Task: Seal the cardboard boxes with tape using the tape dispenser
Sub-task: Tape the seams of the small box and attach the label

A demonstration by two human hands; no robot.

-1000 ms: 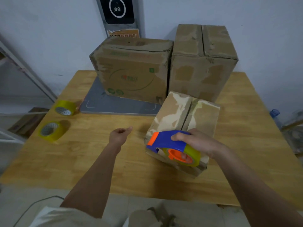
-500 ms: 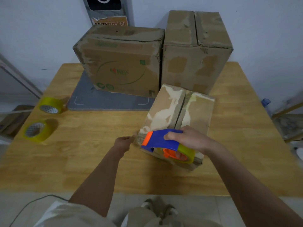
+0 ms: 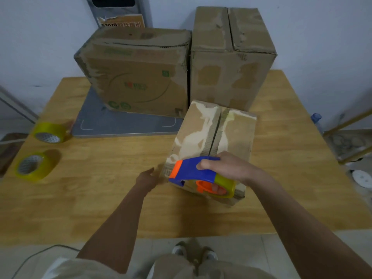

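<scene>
Small cardboard box (image 3: 213, 141), worn and torn-faced, on the wooden table (image 3: 100, 188). Right hand (image 3: 225, 168) grasps the blue-orange plastic tape dispenser (image 3: 193, 172) at the box's near edge. Left hand (image 3: 148, 178), blurred, fingers extended toward the box's left side.

A wooden table (image 3: 100, 198) stands against a pale wall (image 3: 40, 37).

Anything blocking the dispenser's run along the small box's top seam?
Nothing visible does. The right hand holds the tape dispenser at the near end of the small box; its seam runs bare to the far edge. The left hand is at the box's near left corner, off the seam.
</scene>
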